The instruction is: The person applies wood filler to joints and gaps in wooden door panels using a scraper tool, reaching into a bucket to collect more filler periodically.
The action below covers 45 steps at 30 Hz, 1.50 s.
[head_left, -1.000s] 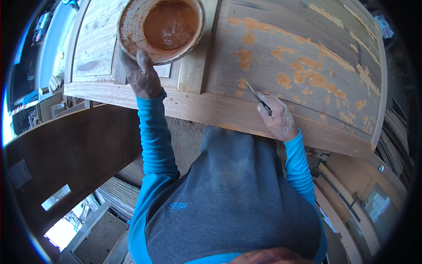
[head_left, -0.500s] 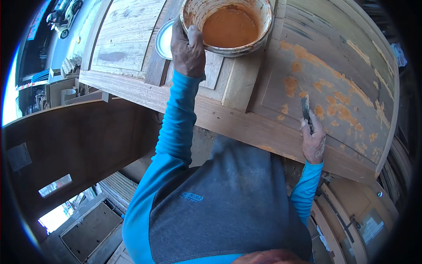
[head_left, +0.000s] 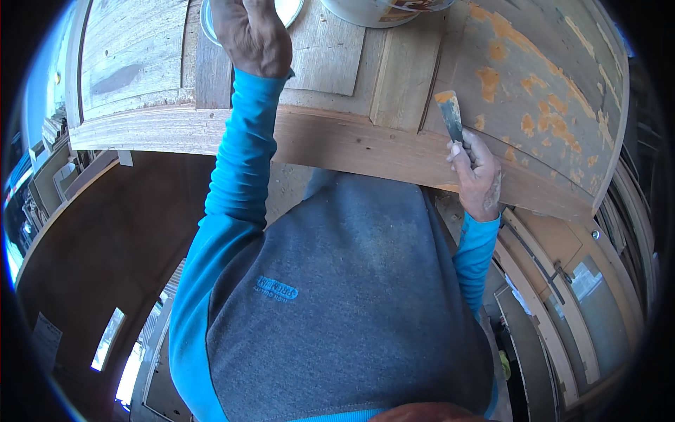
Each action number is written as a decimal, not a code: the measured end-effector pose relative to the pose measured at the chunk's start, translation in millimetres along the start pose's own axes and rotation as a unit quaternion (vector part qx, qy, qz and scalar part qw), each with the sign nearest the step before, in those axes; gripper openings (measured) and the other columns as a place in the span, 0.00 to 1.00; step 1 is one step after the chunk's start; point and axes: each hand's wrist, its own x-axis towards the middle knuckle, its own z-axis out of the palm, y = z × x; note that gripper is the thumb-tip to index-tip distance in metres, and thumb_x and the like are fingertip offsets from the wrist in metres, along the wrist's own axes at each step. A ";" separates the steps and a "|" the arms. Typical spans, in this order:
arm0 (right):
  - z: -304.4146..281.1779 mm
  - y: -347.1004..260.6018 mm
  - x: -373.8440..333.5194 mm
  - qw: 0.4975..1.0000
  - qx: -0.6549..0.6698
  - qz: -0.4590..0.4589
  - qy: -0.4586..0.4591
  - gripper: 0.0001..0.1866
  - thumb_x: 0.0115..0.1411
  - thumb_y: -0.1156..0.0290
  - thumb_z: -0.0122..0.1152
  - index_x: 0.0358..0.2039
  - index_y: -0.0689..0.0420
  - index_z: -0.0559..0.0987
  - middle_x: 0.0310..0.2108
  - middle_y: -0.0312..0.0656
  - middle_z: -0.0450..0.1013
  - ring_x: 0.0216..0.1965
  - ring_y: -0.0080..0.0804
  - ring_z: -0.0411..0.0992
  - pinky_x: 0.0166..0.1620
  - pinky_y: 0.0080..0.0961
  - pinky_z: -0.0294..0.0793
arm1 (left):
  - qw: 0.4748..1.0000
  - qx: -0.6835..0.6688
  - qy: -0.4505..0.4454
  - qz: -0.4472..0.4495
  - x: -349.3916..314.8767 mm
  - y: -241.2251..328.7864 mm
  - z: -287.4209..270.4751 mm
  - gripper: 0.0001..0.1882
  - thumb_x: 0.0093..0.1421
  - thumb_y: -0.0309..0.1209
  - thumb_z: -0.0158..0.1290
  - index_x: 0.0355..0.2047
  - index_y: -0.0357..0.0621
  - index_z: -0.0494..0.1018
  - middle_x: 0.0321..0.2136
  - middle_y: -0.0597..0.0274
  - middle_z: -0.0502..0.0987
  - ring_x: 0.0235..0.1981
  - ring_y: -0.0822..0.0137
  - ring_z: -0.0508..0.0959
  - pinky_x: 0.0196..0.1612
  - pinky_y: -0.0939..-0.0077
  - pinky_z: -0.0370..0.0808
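Observation:
In my right hand (head_left: 479, 176) is a putty knife (head_left: 450, 116), its blade pointing up and away over the near rail of a wooden door (head_left: 323, 133). Orange-brown filler sits on the blade tip. My left hand (head_left: 256, 39) is at the top edge of the view, over a round white lid (head_left: 290, 10); the upper edge cuts off its fingers, so their grip is hidden. To its right, apart from the hand, stands a white bucket (head_left: 369, 13), only its lower part in view. Patches of orange filler (head_left: 489, 83) cover the door's right panel.
A large dark brown board (head_left: 119, 232) stands at the left. More door frames and panels (head_left: 555, 288) lean at the lower right. Stacked timber (head_left: 629, 232) lines the right side, and loose boards (head_left: 60, 158) stand at the far left.
My left hand has let go of the bucket rim and is over the lid. My right hand has drawn the putty knife left, off the filled panel. The view has shifted, leaving the bucket mostly cut off.

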 end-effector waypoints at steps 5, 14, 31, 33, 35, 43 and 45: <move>4.4 -0.7 -2.9 0.999 0.047 0.026 0.005 0.17 0.68 0.72 0.59 0.56 0.64 0.78 0.34 0.39 0.77 0.34 0.22 0.75 0.39 0.23 0.74 | 0.942 0.249 -0.221 0.039 -101.5 -0.6 -42.9 0.22 0.67 0.26 0.56 0.61 0.38 0.69 0.56 0.47 0.76 0.56 0.53 0.78 0.59 0.64 0.74; -29.2 -16.0 18.0 0.993 0.045 -0.081 0.066 0.19 0.69 0.70 0.59 0.58 0.64 0.77 0.35 0.38 0.78 0.36 0.22 0.77 0.41 0.23 0.76 | 0.791 0.525 -0.314 0.023 -161.8 12.8 -110.9 0.32 0.69 0.31 0.50 0.73 0.59 0.60 0.75 0.52 0.55 0.76 0.47 0.52 0.75 0.44 0.38; 44.5 54.1 10.8 0.972 0.080 -0.038 0.217 0.17 0.73 0.73 0.51 0.56 0.71 0.74 0.32 0.39 0.77 0.30 0.19 0.71 0.32 0.19 0.70 | 0.855 0.501 -0.135 0.027 -59.1 -19.0 -148.1 0.32 0.63 0.42 0.62 0.64 0.42 0.70 0.63 0.42 0.71 0.67 0.41 0.66 0.68 0.48 0.62; 54.1 42.1 25.5 0.970 0.068 -0.060 0.226 0.16 0.74 0.72 0.51 0.56 0.70 0.75 0.31 0.39 0.77 0.29 0.19 0.71 0.32 0.19 0.70 | 0.811 0.537 -0.215 0.088 -30.0 -28.9 -151.5 0.27 0.61 0.41 0.64 0.58 0.47 0.74 0.63 0.47 0.71 0.68 0.43 0.66 0.68 0.48 0.61; 59.1 46.6 29.7 0.974 0.056 -0.044 0.213 0.14 0.74 0.71 0.52 0.51 0.68 0.76 0.31 0.39 0.77 0.29 0.21 0.72 0.33 0.21 0.71 | 0.799 0.526 -0.260 0.133 -4.1 -49.9 -164.7 0.19 0.57 0.41 0.66 0.48 0.53 0.79 0.62 0.57 0.74 0.67 0.46 0.68 0.68 0.50 0.59; 72.7 34.5 32.7 0.961 -0.003 -0.010 0.276 0.12 0.74 0.66 0.52 0.39 0.63 0.76 0.25 0.35 0.71 0.27 0.18 0.67 0.31 0.19 0.66 | 0.743 0.636 -0.161 0.133 69.5 -62.6 -249.6 0.31 0.60 0.36 0.64 0.64 0.50 0.69 0.64 0.48 0.70 0.67 0.43 0.67 0.69 0.46 0.58; 78.1 33.4 37.6 0.958 0.008 -0.025 0.284 0.12 0.74 0.66 0.52 0.39 0.63 0.76 0.24 0.34 0.71 0.26 0.19 0.67 0.30 0.19 0.66 | 0.843 0.501 -0.181 0.070 69.4 -38.3 -212.8 0.29 0.67 0.39 0.58 0.65 0.39 0.67 0.63 0.46 0.72 0.66 0.48 0.69 0.69 0.49 0.61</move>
